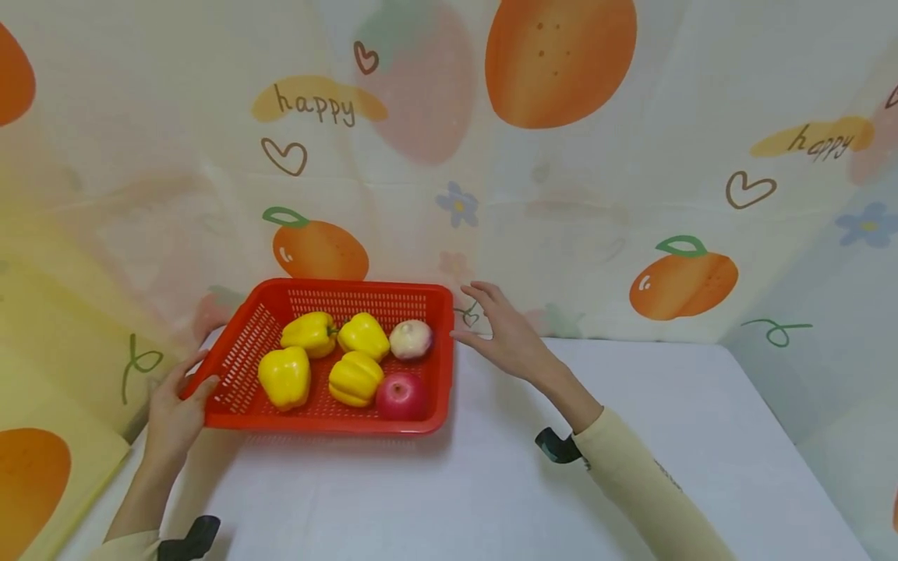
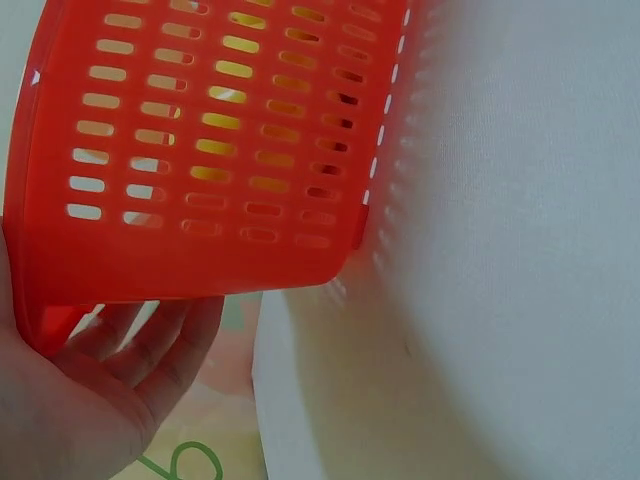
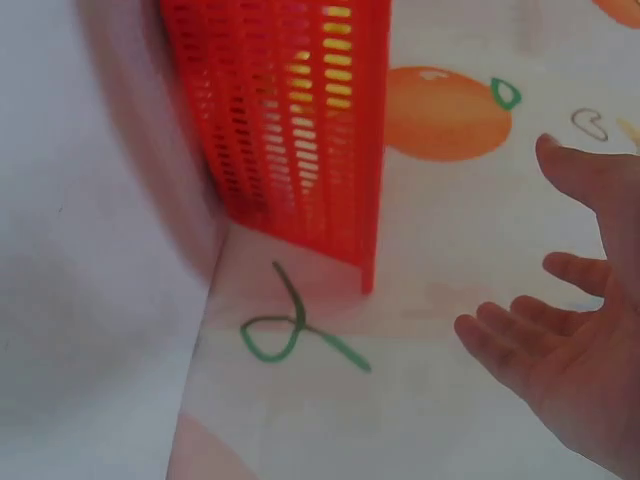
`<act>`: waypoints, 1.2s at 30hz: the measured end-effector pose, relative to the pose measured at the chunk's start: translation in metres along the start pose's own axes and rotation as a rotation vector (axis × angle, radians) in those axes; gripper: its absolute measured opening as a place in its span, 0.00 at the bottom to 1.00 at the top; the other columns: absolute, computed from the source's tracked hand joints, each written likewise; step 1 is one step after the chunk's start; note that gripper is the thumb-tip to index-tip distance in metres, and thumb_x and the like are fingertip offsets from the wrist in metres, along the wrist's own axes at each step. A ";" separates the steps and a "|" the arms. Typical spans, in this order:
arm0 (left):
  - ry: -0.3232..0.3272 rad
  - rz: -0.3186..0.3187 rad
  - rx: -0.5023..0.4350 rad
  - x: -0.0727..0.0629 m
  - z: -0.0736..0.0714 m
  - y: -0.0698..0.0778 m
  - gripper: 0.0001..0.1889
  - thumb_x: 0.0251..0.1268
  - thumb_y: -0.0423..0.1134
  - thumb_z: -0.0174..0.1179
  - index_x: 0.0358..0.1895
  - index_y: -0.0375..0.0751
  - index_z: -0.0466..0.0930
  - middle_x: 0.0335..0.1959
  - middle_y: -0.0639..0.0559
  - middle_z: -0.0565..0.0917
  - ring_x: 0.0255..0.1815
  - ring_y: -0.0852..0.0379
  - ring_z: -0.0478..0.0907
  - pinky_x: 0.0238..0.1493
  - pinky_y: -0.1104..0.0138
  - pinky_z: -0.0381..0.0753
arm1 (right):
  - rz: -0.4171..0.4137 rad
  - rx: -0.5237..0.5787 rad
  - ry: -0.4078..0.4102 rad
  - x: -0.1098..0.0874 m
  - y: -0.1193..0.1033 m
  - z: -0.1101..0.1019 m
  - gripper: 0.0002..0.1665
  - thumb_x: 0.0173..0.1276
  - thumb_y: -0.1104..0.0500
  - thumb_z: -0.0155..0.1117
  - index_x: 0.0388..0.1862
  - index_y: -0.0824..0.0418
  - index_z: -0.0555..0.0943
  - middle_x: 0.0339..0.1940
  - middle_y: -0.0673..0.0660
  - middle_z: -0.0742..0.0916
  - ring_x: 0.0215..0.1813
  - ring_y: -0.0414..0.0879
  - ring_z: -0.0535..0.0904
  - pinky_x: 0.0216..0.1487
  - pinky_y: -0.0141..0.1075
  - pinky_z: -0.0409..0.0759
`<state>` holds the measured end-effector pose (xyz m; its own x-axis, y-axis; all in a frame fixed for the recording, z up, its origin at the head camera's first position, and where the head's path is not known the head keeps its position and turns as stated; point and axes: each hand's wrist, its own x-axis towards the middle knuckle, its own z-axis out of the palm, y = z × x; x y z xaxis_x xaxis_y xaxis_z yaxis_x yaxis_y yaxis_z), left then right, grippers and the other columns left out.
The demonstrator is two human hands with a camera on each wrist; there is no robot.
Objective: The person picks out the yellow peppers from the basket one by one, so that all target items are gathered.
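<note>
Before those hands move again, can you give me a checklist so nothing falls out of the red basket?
1. Left hand on the basket: ok, it grips the left end.
2. Right hand on the basket: not ok, it is open beside the right end, not touching.
3. All four yellow peppers inside: ok.
4. Whitish bulb and round red fruit inside: ok, both near the right end.
5. Basket bottom flat on the white table: cannot tell, the views don't show it clearly.
</note>
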<state>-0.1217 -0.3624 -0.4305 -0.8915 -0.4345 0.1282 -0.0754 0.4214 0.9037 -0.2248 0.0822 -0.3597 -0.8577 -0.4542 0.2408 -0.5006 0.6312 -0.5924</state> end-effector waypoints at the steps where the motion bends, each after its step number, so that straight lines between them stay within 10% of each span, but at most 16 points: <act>1: -0.002 -0.011 0.009 0.000 0.000 0.000 0.27 0.73 0.37 0.54 0.74 0.45 0.64 0.42 0.63 0.80 0.33 0.80 0.74 0.34 0.82 0.76 | 0.000 0.004 -0.010 0.002 -0.004 0.002 0.44 0.65 0.43 0.67 0.75 0.56 0.62 0.74 0.56 0.65 0.71 0.54 0.67 0.57 0.51 0.77; 6: -0.015 -0.092 0.041 -0.002 0.000 0.004 0.28 0.76 0.40 0.50 0.76 0.47 0.59 0.63 0.27 0.69 0.36 0.76 0.71 0.33 0.83 0.76 | 0.021 -0.022 -0.088 0.012 -0.026 0.012 0.46 0.64 0.42 0.68 0.75 0.55 0.62 0.73 0.55 0.68 0.70 0.51 0.68 0.59 0.49 0.77; 12: -0.010 -0.126 0.054 -0.002 0.002 0.007 0.28 0.76 0.41 0.50 0.76 0.46 0.59 0.69 0.27 0.63 0.48 0.61 0.72 0.35 0.85 0.73 | 0.014 -0.053 -0.151 0.021 -0.050 0.028 0.47 0.62 0.41 0.69 0.74 0.57 0.64 0.71 0.57 0.72 0.68 0.51 0.70 0.58 0.46 0.78; 19: -0.015 -0.112 0.047 -0.003 0.004 0.006 0.28 0.76 0.41 0.49 0.76 0.45 0.58 0.63 0.28 0.69 0.35 0.75 0.70 0.33 0.83 0.75 | 0.024 -0.043 -0.205 0.032 -0.069 0.051 0.43 0.64 0.40 0.67 0.73 0.54 0.66 0.71 0.54 0.72 0.66 0.48 0.72 0.59 0.45 0.77; 36: -0.043 -0.139 0.036 -0.002 0.003 0.006 0.29 0.77 0.42 0.48 0.77 0.46 0.56 0.67 0.27 0.64 0.40 0.72 0.70 0.33 0.83 0.75 | 0.027 -0.175 -0.341 0.056 -0.097 0.109 0.40 0.63 0.37 0.66 0.71 0.51 0.71 0.64 0.50 0.78 0.60 0.42 0.77 0.55 0.35 0.78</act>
<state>-0.1223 -0.3566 -0.4267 -0.8897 -0.4563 -0.0151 -0.2144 0.3886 0.8961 -0.2120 -0.0731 -0.3726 -0.7971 -0.6009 -0.0603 -0.5165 0.7301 -0.4475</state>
